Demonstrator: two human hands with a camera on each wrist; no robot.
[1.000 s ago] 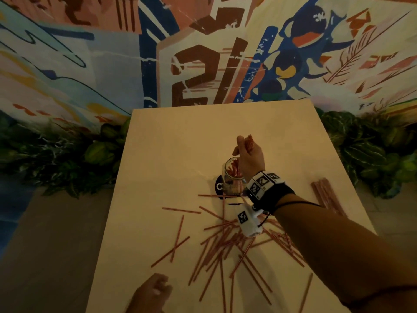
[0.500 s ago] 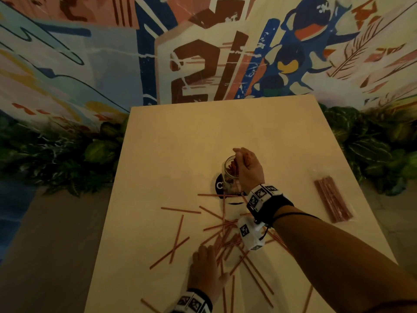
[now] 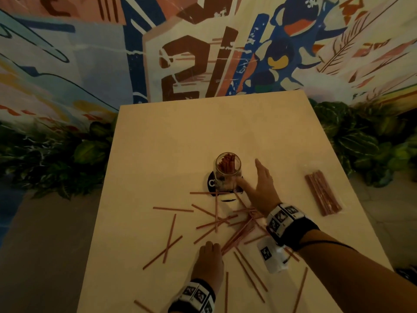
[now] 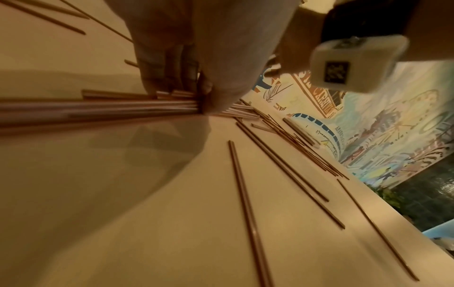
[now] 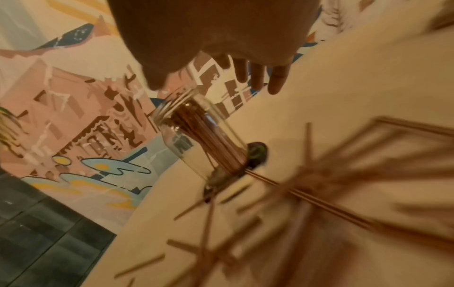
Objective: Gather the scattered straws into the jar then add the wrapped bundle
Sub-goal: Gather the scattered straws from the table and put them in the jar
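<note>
A clear glass jar (image 3: 228,170) stands upright on a black coaster (image 3: 211,183) mid-table, with several red straws inside; the right wrist view shows the jar (image 5: 196,139) too. My right hand (image 3: 259,186) hovers just right of the jar with spread, straight fingers (image 5: 255,77) and holds nothing. Loose red straws (image 3: 225,222) lie crossed in front of the jar. My left hand (image 3: 208,259) is down on the near end of that heap. In the left wrist view its fingers (image 4: 167,77) and thumb pinch a bunch of straws (image 4: 110,108). The wrapped bundle (image 3: 322,192) lies flat at the right.
The pale table (image 3: 180,136) ends close to the bundle's right side. Leafy plants (image 3: 361,141) line both sides of it and a painted mural wall (image 3: 180,64) stands behind it. Single straws (image 3: 250,274) lie near the front edge.
My right hand dropped its straws into the jar, then drew back to the right and opened. My left hand came forward onto the heap and closed on a bunch of straws.
</note>
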